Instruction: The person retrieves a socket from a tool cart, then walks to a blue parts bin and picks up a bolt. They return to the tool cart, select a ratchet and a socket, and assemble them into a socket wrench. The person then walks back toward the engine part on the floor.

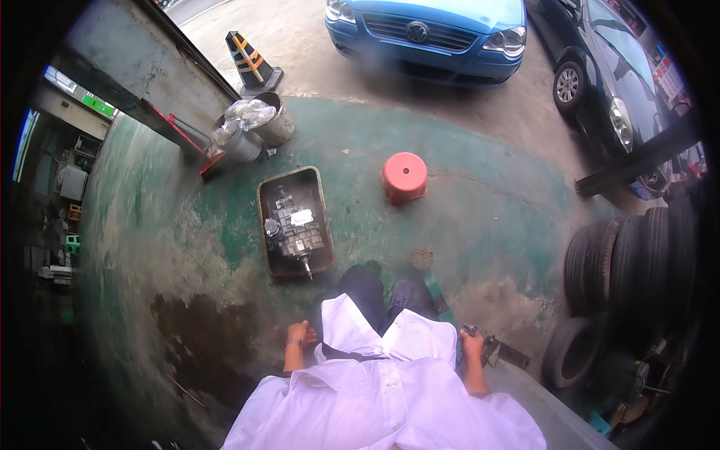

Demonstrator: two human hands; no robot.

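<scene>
My right hand [472, 344] is closed around a small dark metal piece [469, 329], whose top sticks out above the fingers; its exact kind does not show. At my left side, my left hand [301, 333] hangs with curled fingers and a band on its wrist. Nothing shows in that hand. In front of me to the left, a metal gearbox-like assembly [297, 229] with a shaft toward me lies in a shallow dark tray [325, 196] on the floor. Neither hand touches it.
A red upturned stool [405, 178] stands ahead. Bins [277, 126] with plastic bags and a striped cone [251, 62] are at the far left. Tyres [591, 262] line the right side. A blue car [420, 37] and a dark car [600, 67] stand beyond. A wet patch [199, 330] darkens the floor.
</scene>
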